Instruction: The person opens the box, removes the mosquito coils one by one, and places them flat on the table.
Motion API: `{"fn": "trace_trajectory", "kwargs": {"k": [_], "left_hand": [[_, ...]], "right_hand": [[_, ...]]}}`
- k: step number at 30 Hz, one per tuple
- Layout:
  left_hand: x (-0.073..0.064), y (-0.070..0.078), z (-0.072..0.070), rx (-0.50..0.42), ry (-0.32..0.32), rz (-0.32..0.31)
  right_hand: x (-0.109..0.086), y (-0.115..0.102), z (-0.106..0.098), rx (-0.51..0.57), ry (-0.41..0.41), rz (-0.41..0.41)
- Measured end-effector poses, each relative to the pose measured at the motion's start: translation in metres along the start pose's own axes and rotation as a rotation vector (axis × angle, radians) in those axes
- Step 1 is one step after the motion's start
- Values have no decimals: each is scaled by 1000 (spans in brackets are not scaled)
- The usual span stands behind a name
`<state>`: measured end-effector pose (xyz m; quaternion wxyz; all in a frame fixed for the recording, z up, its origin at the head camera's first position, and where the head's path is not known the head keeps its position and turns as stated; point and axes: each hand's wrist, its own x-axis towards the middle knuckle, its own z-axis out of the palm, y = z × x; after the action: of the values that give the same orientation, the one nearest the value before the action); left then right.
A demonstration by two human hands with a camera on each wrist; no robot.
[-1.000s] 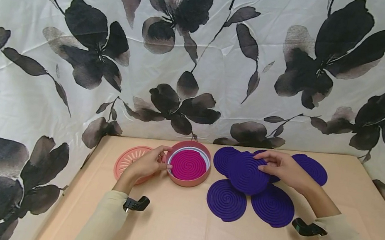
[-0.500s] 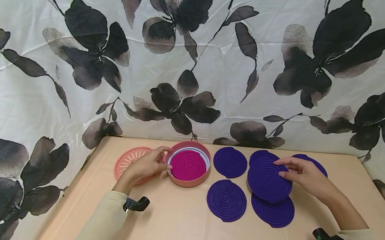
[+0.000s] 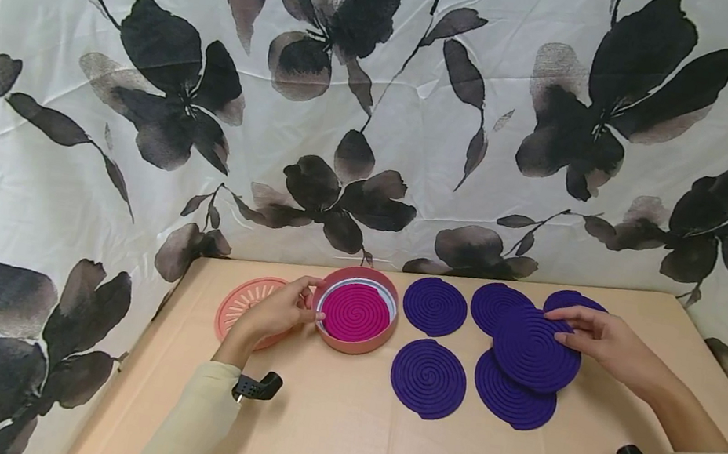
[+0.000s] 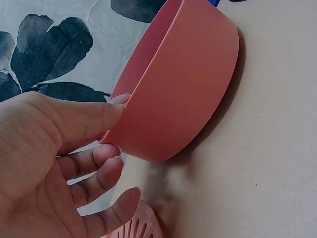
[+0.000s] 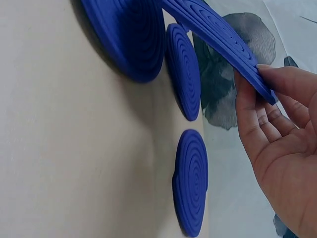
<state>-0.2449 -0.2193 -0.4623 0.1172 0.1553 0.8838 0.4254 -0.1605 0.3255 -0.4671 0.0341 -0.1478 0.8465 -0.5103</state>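
Observation:
My left hand (image 3: 279,310) pinches the rim of a round coral-pink holder (image 3: 353,348) between thumb and forefinger; its other fingers are spread below, as the left wrist view shows. Inside the holder lies a magenta spiral coaster (image 3: 356,313), with a pale ring around it. My right hand (image 3: 606,343) pinches the edge of a dark blue spiral coaster (image 3: 536,349), thumb on top and fingers beneath. In the right wrist view this held coaster (image 5: 218,34) is tilted and raised over the table. It overlaps another blue coaster (image 3: 512,397) in the head view.
Several more blue coasters lie flat, among them one at back left (image 3: 435,306), one at front left (image 3: 429,380) and one at back middle (image 3: 497,309). Another coaster (image 3: 570,299) is partly hidden behind my right hand. A slotted pink lid (image 3: 245,299) lies left of the holder. Floral cloth (image 3: 441,192) hangs behind the table.
My right hand has moved to the right with the blue coaster, uncovering the coasters at back left and back middle. My left hand and the holder have stayed in place.

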Motion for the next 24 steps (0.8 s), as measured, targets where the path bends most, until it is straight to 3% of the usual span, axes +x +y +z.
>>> {"fn": "trace_trajectory", "kwargs": {"k": [7, 24], "left_hand": [[2, -1, 0, 7, 1, 13], [6, 0, 1, -15, 6, -7]], "right_hand": [[-9, 6, -11, -63, 26, 31], [-20, 32, -37, 8, 43, -8]]}}
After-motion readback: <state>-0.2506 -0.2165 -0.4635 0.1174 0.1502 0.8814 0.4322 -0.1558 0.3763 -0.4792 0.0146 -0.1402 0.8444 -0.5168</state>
